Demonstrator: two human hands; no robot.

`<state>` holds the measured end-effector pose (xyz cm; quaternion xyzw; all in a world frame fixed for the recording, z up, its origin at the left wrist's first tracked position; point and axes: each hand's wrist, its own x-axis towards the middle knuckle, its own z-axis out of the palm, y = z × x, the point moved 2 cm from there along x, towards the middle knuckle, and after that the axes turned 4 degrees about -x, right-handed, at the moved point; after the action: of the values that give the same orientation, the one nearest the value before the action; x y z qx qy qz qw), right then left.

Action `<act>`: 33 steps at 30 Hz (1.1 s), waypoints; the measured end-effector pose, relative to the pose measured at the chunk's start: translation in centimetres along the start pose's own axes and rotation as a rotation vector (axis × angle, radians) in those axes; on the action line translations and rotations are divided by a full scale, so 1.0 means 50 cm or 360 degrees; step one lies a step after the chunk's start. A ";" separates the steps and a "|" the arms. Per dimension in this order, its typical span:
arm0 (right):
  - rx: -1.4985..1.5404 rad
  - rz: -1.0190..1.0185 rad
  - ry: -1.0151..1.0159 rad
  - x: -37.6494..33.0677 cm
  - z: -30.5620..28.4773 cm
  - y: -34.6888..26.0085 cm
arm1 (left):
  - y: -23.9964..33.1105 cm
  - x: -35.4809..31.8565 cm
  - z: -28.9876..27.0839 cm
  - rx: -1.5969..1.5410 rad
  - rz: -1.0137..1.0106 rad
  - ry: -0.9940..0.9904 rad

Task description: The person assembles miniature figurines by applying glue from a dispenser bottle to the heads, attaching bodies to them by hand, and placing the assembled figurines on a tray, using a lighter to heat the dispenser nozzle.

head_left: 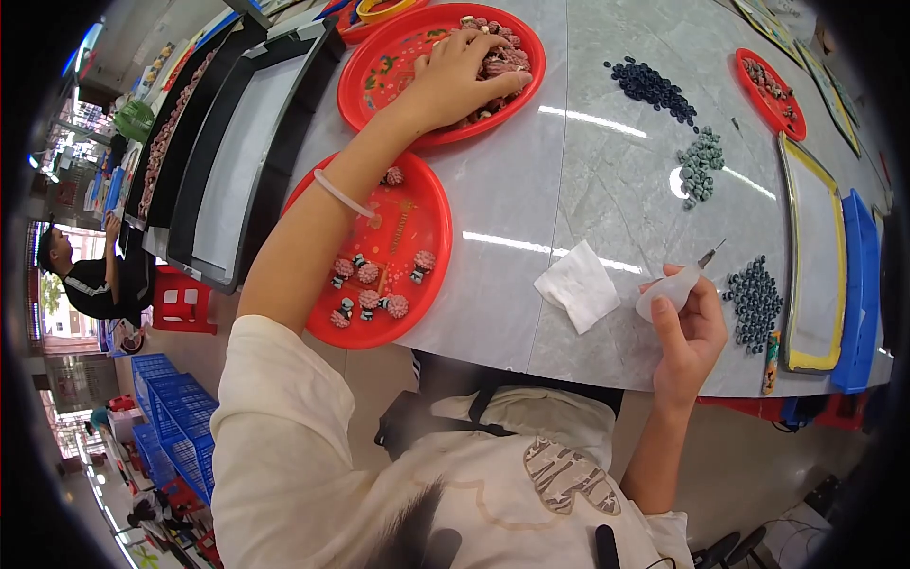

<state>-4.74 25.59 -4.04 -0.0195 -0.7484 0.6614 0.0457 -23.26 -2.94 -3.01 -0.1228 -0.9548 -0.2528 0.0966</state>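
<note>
My left hand (464,76) reaches over the upper red tray (365,100), its fingers spread on a heap of small pink knobbly pieces (512,52); what lies under the palm is hidden. Below that forearm stands a second red tray (422,209), holding several small figures (368,300) with pink knobbly tops and blue-green bodies. At the right, my right hand (697,332) grips a whitish squeeze bottle (669,288) by its body, its thin needle tip pointing up and to the right. A folded white tissue (578,286) lies on the table to the left of the bottle.
Loose piles of dark blue pieces (654,90), green pieces (700,169) and blue-grey pieces (754,303) lie at the right. Beyond are a small red plate (799,116), a yellow-edged tray (817,256) and a blue tray (858,294). Black trays (248,161) stand left; a person (90,280) sits farther off.
</note>
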 end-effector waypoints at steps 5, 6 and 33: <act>-0.0013 -0.0019 -0.0011 -0.002 0.000 -0.004 | -0.037 0.007 0.005 -0.0071 0.0206 0.0044; 0.0002 -0.0009 -0.0016 -0.001 -0.001 -0.004 | -0.040 0.006 0.004 -0.0072 0.0208 0.0042; -0.0003 -0.0019 -0.0017 -0.004 -0.003 -0.003 | -0.013 0.004 0.009 0.0274 -0.0013 0.0205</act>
<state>-4.53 25.72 -3.88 -0.0117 -0.7493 0.6605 0.0457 -23.68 -3.22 -3.67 -0.0938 -0.9653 -0.1776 0.1669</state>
